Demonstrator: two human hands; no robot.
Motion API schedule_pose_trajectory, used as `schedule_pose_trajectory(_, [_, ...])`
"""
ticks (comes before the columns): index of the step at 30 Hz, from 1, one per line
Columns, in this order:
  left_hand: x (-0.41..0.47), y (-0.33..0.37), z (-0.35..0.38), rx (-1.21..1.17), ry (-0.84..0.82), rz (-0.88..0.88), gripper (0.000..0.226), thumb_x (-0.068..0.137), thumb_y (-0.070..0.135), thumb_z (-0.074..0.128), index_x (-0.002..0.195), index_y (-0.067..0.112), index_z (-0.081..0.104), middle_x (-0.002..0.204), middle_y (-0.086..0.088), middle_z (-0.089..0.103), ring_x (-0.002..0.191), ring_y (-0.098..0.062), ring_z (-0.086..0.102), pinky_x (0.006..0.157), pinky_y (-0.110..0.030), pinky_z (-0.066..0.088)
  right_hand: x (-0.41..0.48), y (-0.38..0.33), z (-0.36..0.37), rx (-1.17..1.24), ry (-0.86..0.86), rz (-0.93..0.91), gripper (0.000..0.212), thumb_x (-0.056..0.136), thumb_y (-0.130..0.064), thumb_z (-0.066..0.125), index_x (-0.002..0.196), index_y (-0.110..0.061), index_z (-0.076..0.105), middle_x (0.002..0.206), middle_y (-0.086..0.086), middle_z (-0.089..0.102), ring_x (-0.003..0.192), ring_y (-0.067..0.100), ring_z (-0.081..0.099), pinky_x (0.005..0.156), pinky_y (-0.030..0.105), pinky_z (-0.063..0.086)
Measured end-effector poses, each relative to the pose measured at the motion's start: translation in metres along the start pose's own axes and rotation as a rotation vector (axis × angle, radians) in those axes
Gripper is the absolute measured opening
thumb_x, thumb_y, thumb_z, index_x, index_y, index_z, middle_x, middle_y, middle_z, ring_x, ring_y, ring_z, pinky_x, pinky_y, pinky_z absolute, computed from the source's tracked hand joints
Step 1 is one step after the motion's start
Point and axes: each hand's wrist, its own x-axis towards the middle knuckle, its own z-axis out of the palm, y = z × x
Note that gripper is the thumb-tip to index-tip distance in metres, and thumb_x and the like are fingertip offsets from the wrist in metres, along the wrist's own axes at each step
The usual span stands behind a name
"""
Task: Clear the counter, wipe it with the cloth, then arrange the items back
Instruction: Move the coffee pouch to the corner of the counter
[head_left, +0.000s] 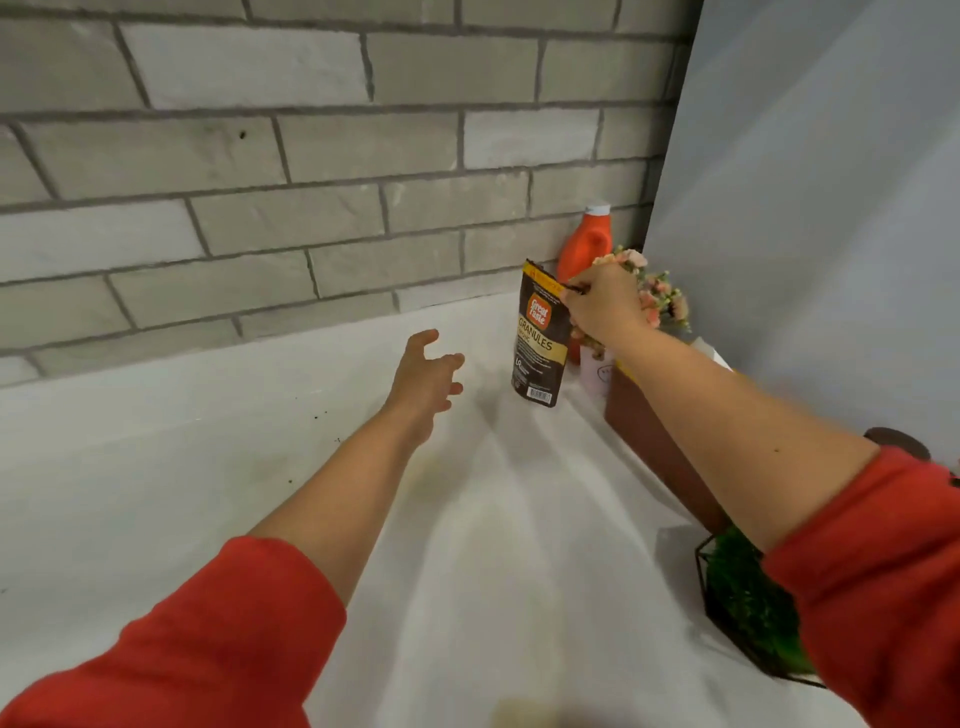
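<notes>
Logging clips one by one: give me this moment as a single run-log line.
right hand: pinches coffee pouch at top corner | left hand: fingers spread, holds nothing | orange bottle: behind pouch, by wall

One dark coffee pouch (540, 338), one orange bottle (584, 249), one bunch of pink flowers (660, 296), one small white pot (595, 374) beneath the flowers, one brown box (654, 447), one green plant (748, 597) in a black wire frame, one white counter (208, 467) and one grey brick wall (311, 156). Two hands, the left hand (426, 374) and the right hand (602, 306), and two red sleeves (208, 649)
</notes>
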Motion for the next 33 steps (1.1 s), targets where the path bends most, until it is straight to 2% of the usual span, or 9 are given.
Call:
schedule_pose_trajectory(4, [0.003,-0.003,0.004,0.013,0.013,-0.014,0.041,0.093,0.015,0.049,0.133,0.022,0.04,0.108,-0.002,0.054,0.074,-0.015,0.056,0.065,-0.024,0.04,0.025,0.009,0.015,-0.064,0.047,-0.002,0.02,0.087,-0.005,0.05,0.07,-0.002,0.061,0.09,0.025,0.067,0.079,0.039,0.066,0.049,0.023,0.048])
schedule_pose_trajectory(5, [0.004,-0.003,0.005,0.012,0.019,-0.013,0.041,0.093,0.015,0.049,0.132,0.021,0.04,0.109,-0.002,0.054,0.073,-0.014,0.056,0.065,-0.024,0.04,0.032,0.01,0.019,-0.065,0.045,0.015,0.019,0.086,-0.005,0.049,0.071,-0.003,0.059,0.092,0.026,0.066,0.079,0.04,0.066,0.048,0.021,0.05])
schedule_pose_trajectory(6, [0.005,-0.004,0.007,0.015,0.024,-0.014,0.041,0.093,0.015,0.049,0.132,0.021,0.04,0.111,-0.003,0.054,0.074,-0.014,0.056,0.065,-0.024,0.04,0.036,0.011,0.021,-0.064,0.037,0.034,0.016,0.087,-0.004,0.049,0.076,-0.001,0.06,0.097,0.026,0.064,0.08,0.04,0.066,0.056,0.026,0.056])
schedule_pose_trajectory(8, [0.005,-0.006,0.009,0.027,0.035,-0.014,0.041,0.092,0.015,0.05,0.132,0.021,0.041,0.117,-0.005,0.055,0.075,-0.015,0.057,0.065,-0.024,0.041,0.043,0.01,0.025,-0.082,0.023,0.079,0.018,0.089,-0.004,0.049,0.098,0.003,0.064,0.11,0.022,0.061,0.087,0.038,0.064,0.077,0.043,0.057])
schedule_pose_trajectory(11, [0.006,-0.011,0.01,0.04,0.049,-0.015,0.041,0.092,0.015,0.05,0.132,0.021,0.041,0.121,-0.006,0.055,0.075,-0.014,0.058,0.066,-0.024,0.043,0.046,0.009,0.03,-0.166,0.014,0.108,0.025,0.092,0.001,0.046,0.112,0.005,0.059,0.116,0.021,0.06,0.104,0.036,0.06,0.089,0.041,0.052])
schedule_pose_trajectory(20, [0.003,-0.02,-0.006,0.052,0.103,-0.023,0.037,0.093,0.015,0.05,0.129,0.021,0.044,0.101,0.001,0.055,0.073,-0.011,0.058,0.067,-0.023,0.044,0.051,0.01,0.04,-0.49,-0.06,-0.046,0.027,0.093,0.004,0.044,0.118,0.007,0.055,0.122,0.024,0.056,0.113,0.037,0.055,0.091,0.04,0.046])
schedule_pose_trajectory(24, [0.001,-0.023,-0.012,0.045,0.113,-0.027,0.037,0.093,0.015,0.051,0.129,0.021,0.045,0.089,0.006,0.054,0.072,-0.011,0.058,0.067,-0.023,0.043,0.055,0.009,0.04,-0.508,-0.095,-0.066,0.029,0.093,0.004,0.044,0.12,0.007,0.053,0.125,0.025,0.053,0.116,0.038,0.053,0.094,0.041,0.044])
schedule_pose_trajectory(30, [-0.003,-0.021,-0.019,0.035,0.121,-0.03,0.036,0.093,0.015,0.05,0.129,0.02,0.045,0.093,0.005,0.054,0.074,-0.012,0.058,0.067,-0.024,0.044,0.054,0.008,0.04,-0.523,-0.145,-0.085,0.035,0.092,0.002,0.046,0.126,0.007,0.049,0.132,0.024,0.042,0.12,0.038,0.048,0.101,0.042,0.04])
schedule_pose_trajectory(33, [-0.007,-0.021,-0.023,0.03,0.119,-0.029,0.036,0.093,0.015,0.051,0.129,0.02,0.045,0.092,0.005,0.054,0.073,-0.011,0.058,0.067,-0.023,0.044,0.048,0.005,0.037,-0.569,-0.151,-0.089,0.037,0.09,0.002,0.049,0.127,0.004,0.048,0.135,0.019,0.034,0.116,0.04,0.051,0.097,0.043,0.042])
